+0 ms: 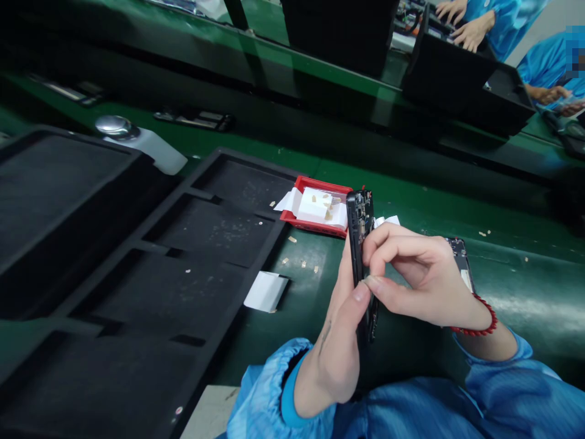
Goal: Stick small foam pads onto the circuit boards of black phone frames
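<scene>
My left hand (340, 347) is closed round an opened smartphone (354, 231). The phone stands on edge, tilted, with its bare circuit parts facing right. Against that open side, my right hand (411, 268) has thumb and fingers drawn together in a pinch, its fingertips meeting my left thumb. Whatever lies between those fingertips is too small or hidden to make out. Just behind the phone sits a red tray (315, 228) with white paper and small tan pieces. Partly covered by my right hand, a second opened phone (458, 250) lies on the green bench.
Black compartment trays (210, 238) fill the left side, beside a white bottle with a metal top (150, 146). A white paper piece (265, 291) and several tan scraps (303, 264) lie nearby. Across the bench, a co-worker's hands (470, 30) are over a black box (448, 67).
</scene>
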Tool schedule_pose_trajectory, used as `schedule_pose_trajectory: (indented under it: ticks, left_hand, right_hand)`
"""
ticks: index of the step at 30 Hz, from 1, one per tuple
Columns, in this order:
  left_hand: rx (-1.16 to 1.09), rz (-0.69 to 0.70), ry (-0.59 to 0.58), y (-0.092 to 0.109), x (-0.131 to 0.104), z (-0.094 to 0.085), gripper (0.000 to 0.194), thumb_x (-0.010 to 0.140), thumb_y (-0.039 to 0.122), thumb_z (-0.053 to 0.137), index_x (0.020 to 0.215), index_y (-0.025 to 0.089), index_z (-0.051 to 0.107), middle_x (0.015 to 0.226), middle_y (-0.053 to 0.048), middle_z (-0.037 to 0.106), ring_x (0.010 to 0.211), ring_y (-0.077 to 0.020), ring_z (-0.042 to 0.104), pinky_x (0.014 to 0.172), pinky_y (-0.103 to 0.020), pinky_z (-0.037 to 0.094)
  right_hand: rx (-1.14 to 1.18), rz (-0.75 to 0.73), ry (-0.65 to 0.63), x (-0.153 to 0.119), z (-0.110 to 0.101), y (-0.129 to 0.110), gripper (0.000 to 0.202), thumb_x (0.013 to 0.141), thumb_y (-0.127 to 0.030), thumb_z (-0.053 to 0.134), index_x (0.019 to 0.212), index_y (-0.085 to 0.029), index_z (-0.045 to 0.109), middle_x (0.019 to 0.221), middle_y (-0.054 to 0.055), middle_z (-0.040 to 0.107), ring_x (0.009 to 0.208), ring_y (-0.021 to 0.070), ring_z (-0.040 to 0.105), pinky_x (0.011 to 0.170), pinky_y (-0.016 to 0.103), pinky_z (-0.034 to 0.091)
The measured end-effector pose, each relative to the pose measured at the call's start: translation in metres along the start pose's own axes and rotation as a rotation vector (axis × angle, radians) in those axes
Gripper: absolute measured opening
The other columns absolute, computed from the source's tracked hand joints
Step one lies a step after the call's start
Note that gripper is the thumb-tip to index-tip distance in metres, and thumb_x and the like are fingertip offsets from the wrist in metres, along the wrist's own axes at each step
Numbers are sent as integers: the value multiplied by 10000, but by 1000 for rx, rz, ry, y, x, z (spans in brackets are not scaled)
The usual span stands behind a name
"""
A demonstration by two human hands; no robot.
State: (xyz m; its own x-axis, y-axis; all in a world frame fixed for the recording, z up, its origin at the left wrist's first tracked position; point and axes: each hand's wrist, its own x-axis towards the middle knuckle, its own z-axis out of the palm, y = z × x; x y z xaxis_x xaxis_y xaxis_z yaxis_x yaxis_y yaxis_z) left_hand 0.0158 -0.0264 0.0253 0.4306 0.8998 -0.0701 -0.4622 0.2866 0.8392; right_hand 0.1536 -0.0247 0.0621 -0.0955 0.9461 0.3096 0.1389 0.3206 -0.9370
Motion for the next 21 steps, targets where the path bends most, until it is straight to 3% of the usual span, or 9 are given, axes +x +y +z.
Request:
schedule_pose_trajectory:
  ticks: [6, 13, 17, 21]
  left_hand:
    - [-53, -11, -22, 1, 2, -1, 486, 998, 373, 525, 1469, 265, 581, 1597, 1, 504, 1570, -295, 305, 1309, -435, 244]
    - [-151, -64, 169, -5, 0, 5, 503, 927, 430, 576, 1390, 246, 648, 1408, -34, 680, 1485, -318, 458, 1247, -450, 379]
    - [-116, -72, 168, -6, 0, 3, 532, 907, 481, 605, 1390, 263, 646, 1394, -36, 689, 1463, -321, 489, 1245, -447, 387]
    - [-136, -22, 159, -7, -5, 1, 509, 945, 445, 575, 1407, 240, 628, 1489, -53, 616, 1508, -309, 425, 1270, -438, 341]
  right_hand:
    - [-147, -28, 60, 1, 3, -2, 150, 824, -77, 710, 740, -184, 645, 853, 38, 663, 820, 145, 655, 733, 275, 550]
    - [-290, -131, 297, -17, 15, -8, 136, 814, -91, 732, 825, -222, 696, 946, 57, 673, 861, 185, 653, 774, 353, 568]
    - [-245, -133, 309, -20, 25, -6, 107, 816, -110, 744, 809, -216, 731, 980, 67, 672, 851, 178, 660, 749, 343, 592]
    - [-216, -93, 298, -16, 27, 0, 89, 851, -119, 730, 823, -202, 744, 971, 66, 673, 899, 168, 676, 786, 317, 605]
